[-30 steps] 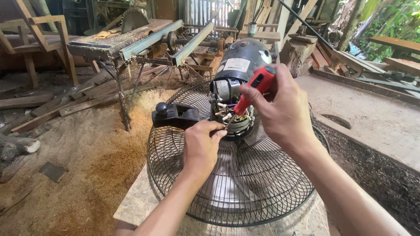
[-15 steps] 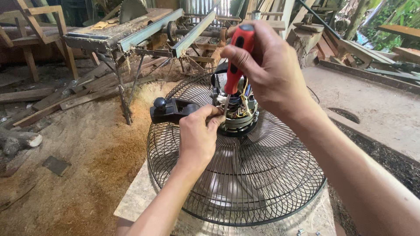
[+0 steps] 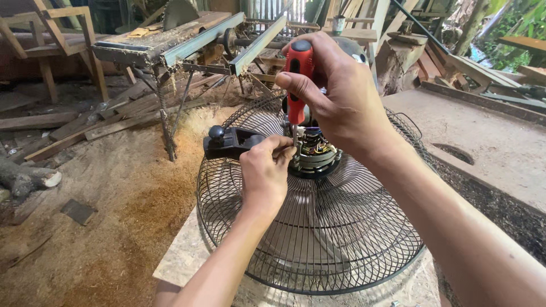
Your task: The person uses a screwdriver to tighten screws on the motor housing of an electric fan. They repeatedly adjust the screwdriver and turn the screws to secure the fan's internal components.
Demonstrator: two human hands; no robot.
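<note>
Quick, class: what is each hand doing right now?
Left hand: fingers pinched at the exposed fan motor.
Right hand: closed around the red-handled screwdriver.

Both hands forward: left [image 3: 264,173] pinching low, right [image 3: 335,91] fisted above.

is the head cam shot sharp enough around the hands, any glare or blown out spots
Head view: sharp on the left hand, the right hand and the red screwdriver, with the fan grille wires crisp. Soft daylight, no hard shadows. Mild overexposure only in the foliage at top right. Wide-lens stretch enlarges the right forearm near the frame's edge.
</note>
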